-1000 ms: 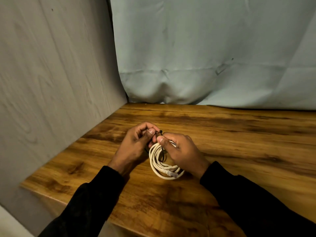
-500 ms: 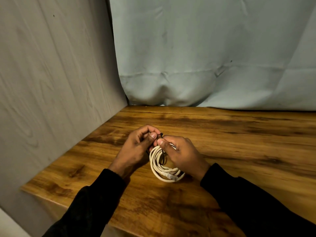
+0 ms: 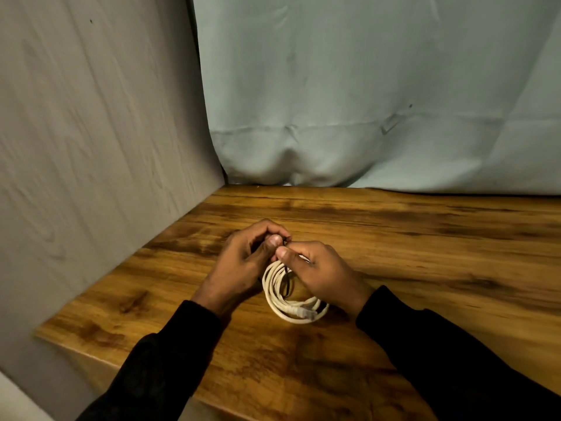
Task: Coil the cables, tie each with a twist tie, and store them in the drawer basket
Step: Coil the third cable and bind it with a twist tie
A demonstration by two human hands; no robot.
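The person leans over the wooden table point(image 3: 409, 253), both hands meeting just above a coil of white cable point(image 3: 283, 294). The coil sits between the hands, its lower loops close to the tabletop, with a clear plug end lying along its near side. The left hand point(image 3: 243, 262) has its fingers curled inward, thumb pressed against fingertip, pinching the end of a thin dark twist tie point(image 3: 287, 273) at the top of the coil. The right hand point(image 3: 321, 275) grips the upper part of the coil with its fingers wrapped over the loops, and its thumb tip meets the left thumb at the tie. A short dark strand of the tie hangs down inside the ring of cable. Black sleeves point(image 3: 455, 360) cover both forearms. A pale blue cloth point(image 3: 364, 101) hangs behind the table, and a grey wood-grain panel point(image 3: 91, 147) stands along its left edge. No basket or drawer shows from where I stand.
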